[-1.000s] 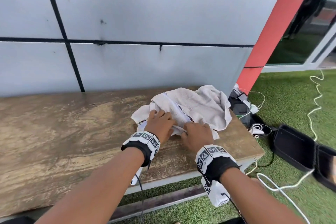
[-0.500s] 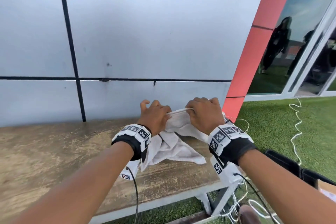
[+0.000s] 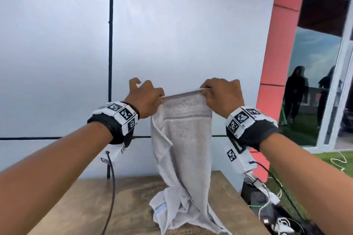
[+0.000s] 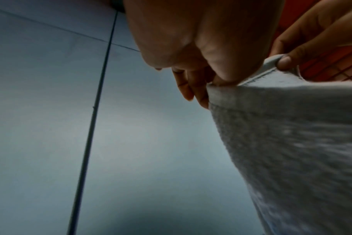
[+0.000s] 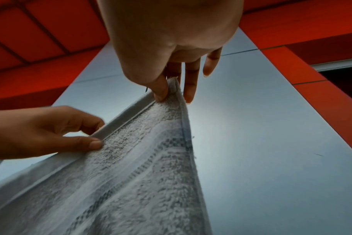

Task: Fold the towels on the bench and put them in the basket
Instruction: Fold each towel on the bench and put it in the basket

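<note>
Both of my hands are up in front of the grey panelled wall (image 3: 172, 25), and between them they hold one towel (image 3: 187, 149) by its top hem. Largest thing first: that wall fills most of the head view, crossed by dark seams, with a red column (image 3: 275, 63) to the right of the towel and a glass door (image 3: 315, 91) beyond it, dark figures reflected in the pane.

Below the towel runs the wooden counter (image 3: 95, 206), worn and streaked. Green turf (image 3: 334, 160) lies to the right of the counter, with black cases and white cables (image 3: 271, 208) heaped just beside the counter's end.

Now the towel itself: pale grey terry with a checked woven band near the hem. It hangs lengthways from my grip, its lower part crumpled on the counter, one loose side flap turned over on the left.

My left hand (image 3: 145, 97) pinches the hem's left end between thumb and forefinger, the other fingers curled loose behind. My right hand (image 3: 221, 93) pinches the right corner the same way; the right wrist view shows the thumb (image 5: 161, 92) pressed on the hem's edge. The hem is pulled taut between the two grips.
</note>
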Demonstrator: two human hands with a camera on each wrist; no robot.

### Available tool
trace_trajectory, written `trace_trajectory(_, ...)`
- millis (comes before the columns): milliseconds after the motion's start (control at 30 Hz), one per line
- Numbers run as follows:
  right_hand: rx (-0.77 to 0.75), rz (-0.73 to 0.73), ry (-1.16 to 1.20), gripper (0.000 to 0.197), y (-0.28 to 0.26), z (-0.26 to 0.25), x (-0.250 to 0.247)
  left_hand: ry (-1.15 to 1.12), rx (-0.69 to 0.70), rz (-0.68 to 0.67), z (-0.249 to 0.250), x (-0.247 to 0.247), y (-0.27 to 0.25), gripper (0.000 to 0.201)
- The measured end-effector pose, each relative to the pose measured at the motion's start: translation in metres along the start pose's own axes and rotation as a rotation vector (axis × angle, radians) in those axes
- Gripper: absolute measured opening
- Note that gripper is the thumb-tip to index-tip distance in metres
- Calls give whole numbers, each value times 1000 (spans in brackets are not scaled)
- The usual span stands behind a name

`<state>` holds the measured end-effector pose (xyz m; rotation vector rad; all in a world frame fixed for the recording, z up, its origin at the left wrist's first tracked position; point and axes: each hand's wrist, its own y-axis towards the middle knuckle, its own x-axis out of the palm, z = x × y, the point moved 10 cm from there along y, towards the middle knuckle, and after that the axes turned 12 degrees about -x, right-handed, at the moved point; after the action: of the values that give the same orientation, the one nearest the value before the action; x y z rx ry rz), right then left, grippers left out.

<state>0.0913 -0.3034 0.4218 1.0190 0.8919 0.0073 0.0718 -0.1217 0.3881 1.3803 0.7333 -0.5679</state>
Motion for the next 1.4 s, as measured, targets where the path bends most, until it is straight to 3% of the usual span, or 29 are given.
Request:
trace_trajectory(200,19,111,110,18,20,-10,-26,58,-90,32,-74,-67,-15,12)
trace_trajectory(367,-23,147,172,17,37,-36,-34,378,-72,25,-92,-89,-34,26)
trace_trajectory(600,-39,183,238,15,50,-49,-51,140,-159,54,-122,-112,-45,19)
trace_trajectory(733,-15,198,257,14,51,-40,-56,311,-133,-41,-133,-104,-50,10)
trace_trajectory(800,2,200,254,13,50,-34,-57,350,-133,-15,-141,-110,-52,11)
trace_trajectory(1100,54,277,434,3,51,-9,-71,-175,-288,215,-180,-198,-56,59)
trace_trajectory(1200,31,312,595,6,53,-7,-85,-352,-276,134,-181,-212,-58,71)
trace_trajectory(1267,-20,274,752,5,52,-14,-95,-456,-252,65,-173,-220,-63,70)
trace_trajectory(1367,-76,66,925,11,50,-24,-95,-524,-266,-157,-164,-220,-72,27)
trace_trajectory(1400,-92,-12,966,20,48,-26,-92,-546,-256,-245,-161,-219,-76,21)
